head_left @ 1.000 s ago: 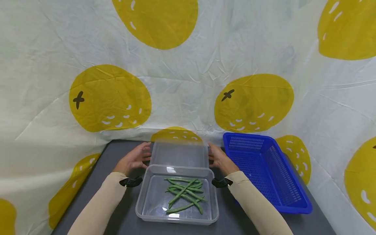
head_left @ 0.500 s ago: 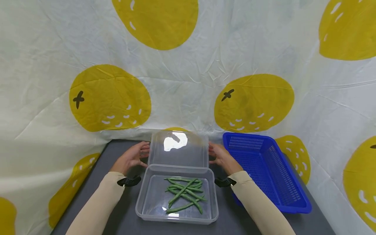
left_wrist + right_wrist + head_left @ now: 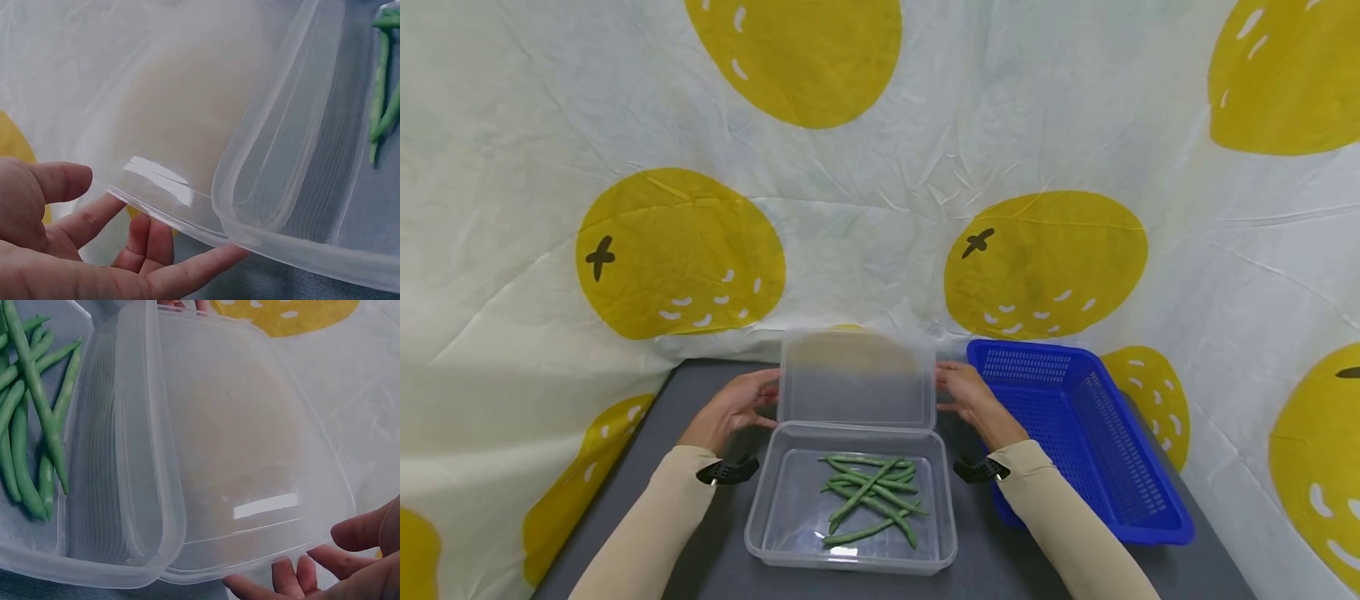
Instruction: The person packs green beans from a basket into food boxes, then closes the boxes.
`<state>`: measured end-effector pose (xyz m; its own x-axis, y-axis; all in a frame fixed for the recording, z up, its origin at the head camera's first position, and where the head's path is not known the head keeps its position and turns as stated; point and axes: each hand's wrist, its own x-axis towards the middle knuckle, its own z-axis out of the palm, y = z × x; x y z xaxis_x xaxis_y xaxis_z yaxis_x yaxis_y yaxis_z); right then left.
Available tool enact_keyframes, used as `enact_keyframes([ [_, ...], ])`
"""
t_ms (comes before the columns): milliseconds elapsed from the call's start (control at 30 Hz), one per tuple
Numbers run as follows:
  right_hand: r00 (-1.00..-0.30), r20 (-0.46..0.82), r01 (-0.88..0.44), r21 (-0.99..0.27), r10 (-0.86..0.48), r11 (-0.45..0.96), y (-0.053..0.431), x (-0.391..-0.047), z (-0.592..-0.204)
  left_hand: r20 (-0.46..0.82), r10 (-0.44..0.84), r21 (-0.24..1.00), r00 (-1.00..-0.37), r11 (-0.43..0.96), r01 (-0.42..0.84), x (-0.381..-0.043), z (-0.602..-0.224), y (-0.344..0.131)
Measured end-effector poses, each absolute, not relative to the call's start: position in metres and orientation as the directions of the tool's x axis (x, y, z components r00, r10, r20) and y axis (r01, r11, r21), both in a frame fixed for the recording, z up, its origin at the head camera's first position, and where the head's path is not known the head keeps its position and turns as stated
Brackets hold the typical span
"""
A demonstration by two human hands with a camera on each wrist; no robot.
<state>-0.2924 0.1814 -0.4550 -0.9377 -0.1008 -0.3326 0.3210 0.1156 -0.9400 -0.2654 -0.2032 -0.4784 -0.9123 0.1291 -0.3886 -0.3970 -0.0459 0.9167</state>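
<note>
A clear plastic container [image 3: 758,533] stands on the dark table with several green beans [image 3: 872,492] inside. Behind it, a clear flat lid [image 3: 856,387] is tilted up, its lower edge close to the container's far rim. My left hand [image 3: 737,408] holds the lid's left edge; in the left wrist view its fingertips [image 3: 230,251] meet that edge from below, the thumb close by. On the other side, my right hand [image 3: 973,400] holds the lid's right edge, and the right wrist view shows the thumb [image 3: 356,531] and fingertips along it.
To the right of my right arm stands a blue perforated basket [image 3: 1067,417]. A white cloth [image 3: 865,250] printed with yellow fruit hangs behind the dark table [image 3: 696,392] and at its sides.
The lid's far edge has risen, so it stands steeper than before. Both hands have moved slightly outward at its sides. The container, beans and basket have stayed in place.
</note>
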Motion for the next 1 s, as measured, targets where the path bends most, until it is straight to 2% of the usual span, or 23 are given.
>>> enact_keyframes([
  [400, -0.949, -0.297, 0.286, -0.952, -0.104, 0.110, 0.179, -0.286, -0.449, -0.408, 0.011, 0.913, -0.913, -0.024, -0.408, -0.263, -0.471, -0.203],
  [667, -0.957, -0.285, 0.285, -0.958, -0.046, 0.000, 0.183, -0.283, -0.440, -0.374, -0.036, 0.926, -0.927, 0.030, -0.375, -0.254, -0.465, -0.205],
  [833, -0.970, -0.244, 0.244, -0.967, 0.010, 0.076, 0.186, -0.280, -0.433, -0.329, -0.049, 0.943, -0.943, 0.040, -0.331, -0.251, -0.461, -0.203],
  [1000, -0.972, -0.233, 0.222, -0.954, -0.032, 0.203, 0.190, -0.278, -0.432, -0.302, -0.031, 0.953, -0.953, -0.013, -0.301, -0.250, -0.457, -0.203],
])
